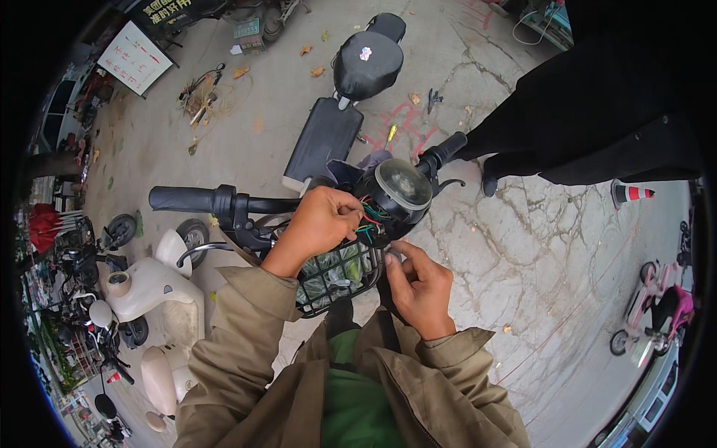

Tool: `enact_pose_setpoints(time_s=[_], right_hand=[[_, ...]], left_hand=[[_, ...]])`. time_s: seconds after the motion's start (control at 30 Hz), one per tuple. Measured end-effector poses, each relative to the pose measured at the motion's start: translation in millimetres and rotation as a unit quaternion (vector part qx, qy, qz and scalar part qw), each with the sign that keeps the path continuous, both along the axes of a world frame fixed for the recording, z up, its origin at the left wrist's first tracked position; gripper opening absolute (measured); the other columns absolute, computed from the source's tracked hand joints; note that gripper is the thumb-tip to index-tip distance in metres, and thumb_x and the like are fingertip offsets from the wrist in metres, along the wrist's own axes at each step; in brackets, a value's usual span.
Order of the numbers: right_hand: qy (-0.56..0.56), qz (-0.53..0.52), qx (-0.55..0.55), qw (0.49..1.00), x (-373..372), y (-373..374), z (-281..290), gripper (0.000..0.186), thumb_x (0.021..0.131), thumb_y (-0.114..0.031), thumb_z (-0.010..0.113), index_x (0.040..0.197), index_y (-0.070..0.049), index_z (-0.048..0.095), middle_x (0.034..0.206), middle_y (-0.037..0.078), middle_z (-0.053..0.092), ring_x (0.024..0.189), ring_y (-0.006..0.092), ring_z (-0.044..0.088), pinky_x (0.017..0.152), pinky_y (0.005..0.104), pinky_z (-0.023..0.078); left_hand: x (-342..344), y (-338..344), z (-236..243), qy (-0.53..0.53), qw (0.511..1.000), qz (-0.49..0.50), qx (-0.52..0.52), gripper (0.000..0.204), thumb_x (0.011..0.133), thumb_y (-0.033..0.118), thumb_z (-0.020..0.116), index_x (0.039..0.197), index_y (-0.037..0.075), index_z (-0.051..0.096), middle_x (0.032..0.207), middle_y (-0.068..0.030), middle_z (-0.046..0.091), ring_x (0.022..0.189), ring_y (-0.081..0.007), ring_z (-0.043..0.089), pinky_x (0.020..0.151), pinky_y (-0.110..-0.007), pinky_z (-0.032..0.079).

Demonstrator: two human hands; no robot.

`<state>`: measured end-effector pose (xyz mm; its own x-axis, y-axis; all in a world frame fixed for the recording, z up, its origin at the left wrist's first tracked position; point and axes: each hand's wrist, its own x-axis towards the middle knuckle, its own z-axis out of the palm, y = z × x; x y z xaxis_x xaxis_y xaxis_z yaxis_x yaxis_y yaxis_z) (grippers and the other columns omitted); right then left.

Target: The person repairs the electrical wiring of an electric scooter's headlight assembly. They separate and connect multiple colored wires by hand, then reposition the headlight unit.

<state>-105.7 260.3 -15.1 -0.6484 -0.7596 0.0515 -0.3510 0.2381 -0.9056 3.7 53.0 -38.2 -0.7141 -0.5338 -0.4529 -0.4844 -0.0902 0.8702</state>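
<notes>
A small electric scooter faces me, with its round headlight tilted up at the middle of the handlebar. Thin green, red and black wires spill out of the open housing beside the light. My left hand reaches over the basket, its thumb and fingers pinched on a wire at the bundle's left edge. Below the headlight, at the basket's right corner, my right hand is closed, thumb against bent forefinger; what lies between them is too small to make out. The black wire basket holds green, plastic-wrapped things.
The handlebar's left grip and right grip stick out either side. Behind is the black saddle. A person in dark clothes stands at right. A yellow-handled screwdriver lies on the ground. A cream scooter stands left.
</notes>
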Motion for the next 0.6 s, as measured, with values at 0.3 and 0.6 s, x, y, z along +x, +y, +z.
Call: enact_pose_setpoints(time_s=[0.3,0.6], right_hand=[[-0.021,-0.014,0.014,1.000,-17.4,25.6,-13.1,0.017,0.098,-0.009,0.081,0.113,-0.001,0.080,0.060,0.008,0.064,0.051,0.0124,0.058,0.054,0.0315,0.049],[0.025,0.108,0.064,0.992,-5.4,-22.8,-5.4,0.046,0.099,-0.020,0.075,0.140,-0.001,0.066,0.066,0.016,0.069,0.060,0.0386,0.071,0.057,0.0517,0.052]], left_hand=[[-2.2,-3.0,1.9,0.017,1.000,-0.008,-0.014,0.014,0.097,0.002,0.072,0.103,-0.008,0.080,0.081,-0.0072,0.075,0.069,-0.0135,0.074,0.059,-0.027,0.054],[-0.5,-2.7,5.3,-0.008,1.000,0.002,-0.012,0.012,0.099,0.006,0.074,0.101,-0.005,0.079,0.079,-0.0054,0.075,0.067,-0.0121,0.073,0.057,-0.026,0.053]])
